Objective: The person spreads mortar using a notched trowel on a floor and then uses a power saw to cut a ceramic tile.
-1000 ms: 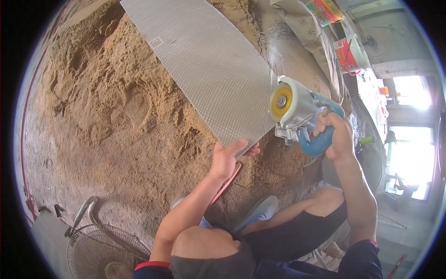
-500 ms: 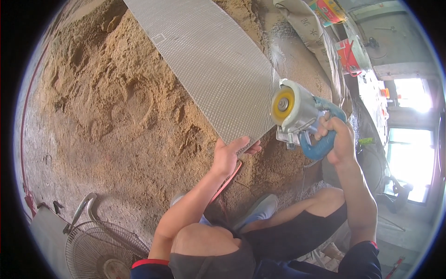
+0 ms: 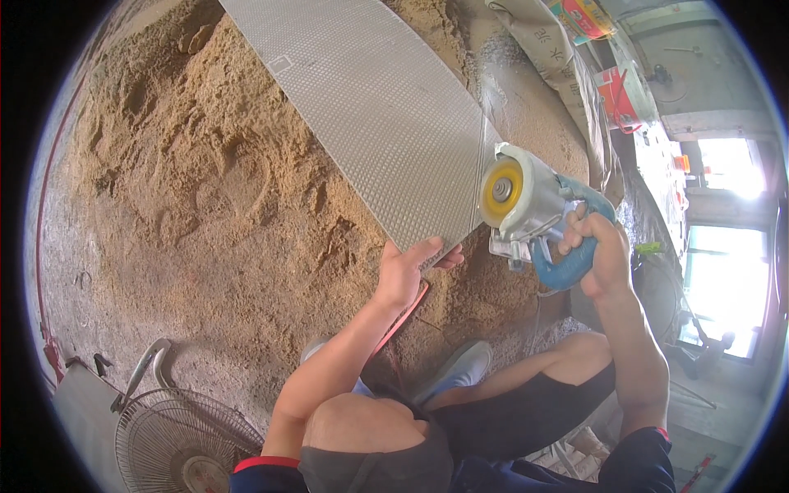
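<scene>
Below, a big sand heap carries a long grey studded sheet, likely stiff, sharp-edged. Left hand fingers clamp its near end, a sensible hold. Right hand fingers wrap the blue handle of the cutter. Red and orange packages lie upper right.
</scene>
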The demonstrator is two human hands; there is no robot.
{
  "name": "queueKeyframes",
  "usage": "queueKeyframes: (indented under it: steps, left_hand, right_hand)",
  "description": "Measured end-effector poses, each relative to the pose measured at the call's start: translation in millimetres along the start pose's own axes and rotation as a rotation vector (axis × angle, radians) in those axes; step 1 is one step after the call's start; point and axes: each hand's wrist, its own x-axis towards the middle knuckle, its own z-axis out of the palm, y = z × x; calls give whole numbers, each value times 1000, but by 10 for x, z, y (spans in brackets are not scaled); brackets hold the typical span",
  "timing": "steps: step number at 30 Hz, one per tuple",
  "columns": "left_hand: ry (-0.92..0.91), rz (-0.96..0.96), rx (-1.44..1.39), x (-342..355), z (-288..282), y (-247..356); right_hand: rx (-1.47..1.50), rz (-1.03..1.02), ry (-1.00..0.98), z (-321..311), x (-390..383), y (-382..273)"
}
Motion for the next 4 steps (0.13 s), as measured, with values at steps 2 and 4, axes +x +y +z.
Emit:
queueKeyframes:
  steps: [2,4]
  left_hand:
    - [1,-3,6,-1,19,17]
    - [-5,-9,14,-2,20,23]
  right_hand:
    - [-19,-7,-28,-30,-8,-1]
    - [-24,-6,-27,-47,-14,9]
